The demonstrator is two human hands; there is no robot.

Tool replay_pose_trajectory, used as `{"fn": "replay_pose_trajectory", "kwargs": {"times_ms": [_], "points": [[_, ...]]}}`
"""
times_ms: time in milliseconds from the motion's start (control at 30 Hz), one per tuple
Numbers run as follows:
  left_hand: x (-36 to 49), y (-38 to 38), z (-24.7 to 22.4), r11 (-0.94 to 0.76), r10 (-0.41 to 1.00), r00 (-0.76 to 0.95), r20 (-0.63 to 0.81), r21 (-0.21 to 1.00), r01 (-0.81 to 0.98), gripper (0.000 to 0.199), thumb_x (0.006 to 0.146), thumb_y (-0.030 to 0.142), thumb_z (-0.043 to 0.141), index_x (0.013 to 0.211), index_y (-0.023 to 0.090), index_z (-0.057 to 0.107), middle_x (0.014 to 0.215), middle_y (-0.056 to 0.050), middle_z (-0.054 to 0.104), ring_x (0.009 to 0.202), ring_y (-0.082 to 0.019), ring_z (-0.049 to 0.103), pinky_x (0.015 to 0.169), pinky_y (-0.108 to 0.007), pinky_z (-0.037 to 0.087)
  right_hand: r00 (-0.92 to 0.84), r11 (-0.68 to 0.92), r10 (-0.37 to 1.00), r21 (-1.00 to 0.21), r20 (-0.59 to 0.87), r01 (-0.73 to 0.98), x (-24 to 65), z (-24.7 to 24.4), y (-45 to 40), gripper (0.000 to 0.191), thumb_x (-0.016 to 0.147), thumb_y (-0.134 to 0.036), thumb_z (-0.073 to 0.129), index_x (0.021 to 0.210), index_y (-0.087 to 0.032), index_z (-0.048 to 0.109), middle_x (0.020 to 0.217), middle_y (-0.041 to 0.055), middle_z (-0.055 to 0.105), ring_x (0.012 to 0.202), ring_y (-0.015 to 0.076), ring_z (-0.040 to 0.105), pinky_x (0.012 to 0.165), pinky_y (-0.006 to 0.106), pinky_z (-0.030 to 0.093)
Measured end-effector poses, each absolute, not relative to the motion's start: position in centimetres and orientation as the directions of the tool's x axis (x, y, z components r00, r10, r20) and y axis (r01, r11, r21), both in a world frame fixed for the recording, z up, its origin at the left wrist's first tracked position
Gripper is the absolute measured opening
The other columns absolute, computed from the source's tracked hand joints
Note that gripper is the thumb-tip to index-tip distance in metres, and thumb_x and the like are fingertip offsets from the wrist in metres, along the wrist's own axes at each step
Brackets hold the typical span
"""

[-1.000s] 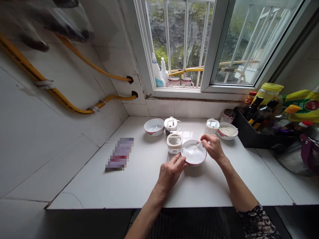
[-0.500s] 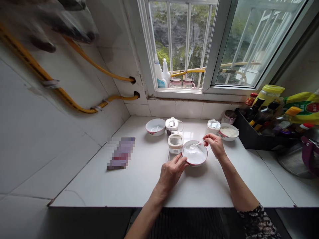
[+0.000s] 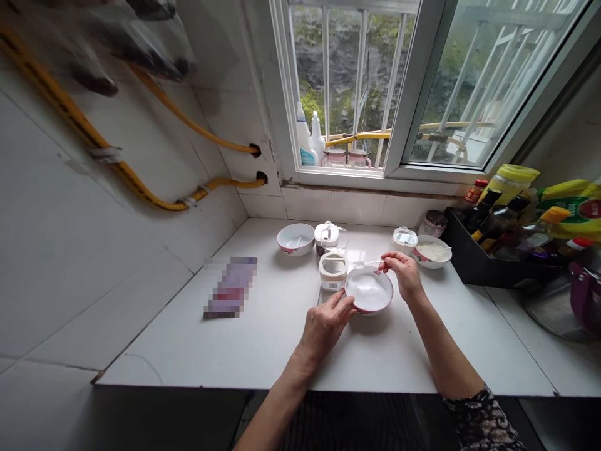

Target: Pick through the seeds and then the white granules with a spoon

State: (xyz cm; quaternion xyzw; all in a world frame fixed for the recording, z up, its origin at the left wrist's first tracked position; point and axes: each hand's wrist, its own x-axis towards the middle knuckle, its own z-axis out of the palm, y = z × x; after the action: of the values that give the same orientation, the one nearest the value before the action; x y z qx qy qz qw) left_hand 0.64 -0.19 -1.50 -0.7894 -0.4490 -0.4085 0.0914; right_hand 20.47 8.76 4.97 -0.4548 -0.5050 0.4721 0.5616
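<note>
My left hand [image 3: 327,322] grips the left rim of a bowl [image 3: 369,291] holding white powder. Between the fingertips of my right hand [image 3: 401,270] is a small white spoon [image 3: 370,263], its scoop above the bowl's far rim, beside an open-topped white jar [image 3: 333,271]. Whether the scoop carries powder is hard to tell. Behind that jar stands another jar with a clear lid [image 3: 327,235], and left of it a bowl [image 3: 295,240] with a spoon inside. Beyond my right hand are a lidded jar [image 3: 404,239] and a bowl of whitish contents [image 3: 432,252].
A black box [image 3: 483,260] of bottles stands on the right, near a metal pot [image 3: 554,313] with a purple handle. A blurred purple item [image 3: 231,288] lies on the left of the white counter [image 3: 188,351]. The window is behind.
My right hand has raised the spoon out of the bowl and moved its scoop left, toward the open jar. My left hand stays on the bowl. The view has shifted slightly.
</note>
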Motion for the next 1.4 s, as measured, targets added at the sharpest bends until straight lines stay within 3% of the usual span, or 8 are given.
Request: {"fn": "replay_pose_trajectory", "kwargs": {"times_ms": [100, 233, 400, 467, 700, 967, 1167, 1400], "points": [[0.7, -0.2, -1.5, -0.575, 0.638, 0.264, 0.724, 0.218, 0.789, 0.021, 0.1, 0.03, 0.049, 0.104, 0.02, 0.067, 0.111, -0.009, 0.074, 0.081, -0.016, 0.074, 0.055, -0.02, 0.051, 0.048, 0.228, 0.973, -0.973, 0.226, -0.039, 19.1, 4.8, 8.4, 0.018, 0.072, -0.035, 0.063, 0.079, -0.018, 0.064, 0.062, 0.0023, 0.067, 0.059, 0.0164, 0.059, 0.059, 0.03, 0.047], [0.7, -0.1, -1.6, -0.566, 0.636, 0.259, 0.727, 0.211, 0.797, 0.023, 0.101, 0.032, 0.048, 0.104, 0.02, 0.068, 0.11, -0.009, 0.074, 0.077, -0.015, 0.073, 0.054, -0.02, 0.05, 0.011, 0.458, 0.886, -0.88, 0.463, 0.13, 17.4, 4.0, 7.7, 0.017, 0.087, -0.035, 0.056, 0.09, -0.021, 0.064, 0.077, 0.0042, 0.072, 0.071, 0.0194, 0.067, 0.07, 0.035, 0.051], [0.7, -0.1, -1.7, -0.553, 0.641, 0.258, 0.723, 0.203, 0.808, 0.025, 0.101, 0.035, 0.048, 0.104, 0.021, 0.069, 0.11, -0.008, 0.074, 0.074, -0.015, 0.073, 0.052, -0.02, 0.048, -0.305, 0.758, 0.621, -0.454, 0.722, 0.468, 16.9, 3.8, 7.0, 0.017, 0.094, -0.02, 0.049, 0.091, -0.023, 0.065, 0.08, 0.0047, 0.075, 0.076, 0.0212, 0.067, 0.085, 0.041, 0.045], [0.7, -0.1, -1.7, -0.555, 0.643, 0.259, 0.72, 0.206, 0.806, 0.025, 0.101, 0.035, 0.049, 0.104, 0.021, 0.069, 0.11, -0.009, 0.074, 0.076, -0.015, 0.073, 0.053, -0.02, 0.049, -0.328, 0.779, 0.579, -0.388, 0.746, 0.493, 17.2, 4.2, 6.9, 0.018, 0.095, -0.018, 0.048, 0.092, -0.022, 0.065, 0.08, 0.0042, 0.076, 0.074, 0.0209, 0.066, 0.085, 0.04, 0.044], [0.6, -0.1, -1.8, -0.571, 0.632, 0.257, 0.731, 0.214, 0.793, 0.022, 0.1, 0.032, 0.049, 0.104, 0.02, 0.068, 0.111, -0.009, 0.074, 0.078, -0.015, 0.073, 0.054, -0.02, 0.051, -0.062, 0.554, 0.753, -0.58, 0.655, 0.598, 21.2, 5.2, 7.5, 0.015, 0.084, -0.019, 0.05, 0.08, -0.022, 0.065, 0.063, 0.0006, 0.068, 0.068, 0.0208, 0.061, 0.077, 0.036, 0.045], [0.5, -0.1, -1.8, -0.578, 0.645, 0.274, 0.714, 0.22, 0.786, 0.024, 0.101, 0.033, 0.048, 0.104, 0.02, 0.068, 0.111, -0.01, 0.074, 0.07, -0.013, 0.072, 0.054, -0.019, 0.051, -0.158, 0.514, 0.789, -0.497, 0.593, 0.7, 22.1, 4.8, 7.7, 0.019, 0.077, -0.018, 0.046, 0.068, -0.023, 0.062, 0.058, 0.0004, 0.063, 0.062, 0.0185, 0.056, 0.083, 0.036, 0.042], [0.6, -0.1, -1.8, -0.579, 0.631, 0.262, 0.731, 0.218, 0.786, 0.025, 0.101, 0.033, 0.047, 0.104, 0.019, 0.068, 0.111, -0.01, 0.074, 0.069, -0.013, 0.072, 0.053, -0.019, 0.051, -0.11, 0.432, 0.879, -0.675, 0.465, 0.599, 21.3, 4.8, 7.5, 0.018, 0.073, -0.022, 0.044, 0.064, -0.022, 0.059, 0.057, 0.0007, 0.063, 0.06, 0.018, 0.057, 0.07, 0.032, 0.043], [0.5, 0.0, -1.8, -0.583, 0.627, 0.27, 0.731, 0.21, 0.785, 0.02, 0.099, 0.029, 0.051, 0.105, 0.02, 0.068, 0.111, -0.01, 0.074, 0.072, -0.015, 0.072, 0.053, -0.02, 0.051, 0.064, 0.239, 0.961, -0.923, 0.27, 0.303, 22.1, 4.9, 8.2, 0.014, 0.067, -0.028, 0.05, 0.066, -0.021, 0.062, 0.05, -0.0017, 0.058, 0.053, 0.0162, 0.055, 0.06, 0.03, 0.044]]}}
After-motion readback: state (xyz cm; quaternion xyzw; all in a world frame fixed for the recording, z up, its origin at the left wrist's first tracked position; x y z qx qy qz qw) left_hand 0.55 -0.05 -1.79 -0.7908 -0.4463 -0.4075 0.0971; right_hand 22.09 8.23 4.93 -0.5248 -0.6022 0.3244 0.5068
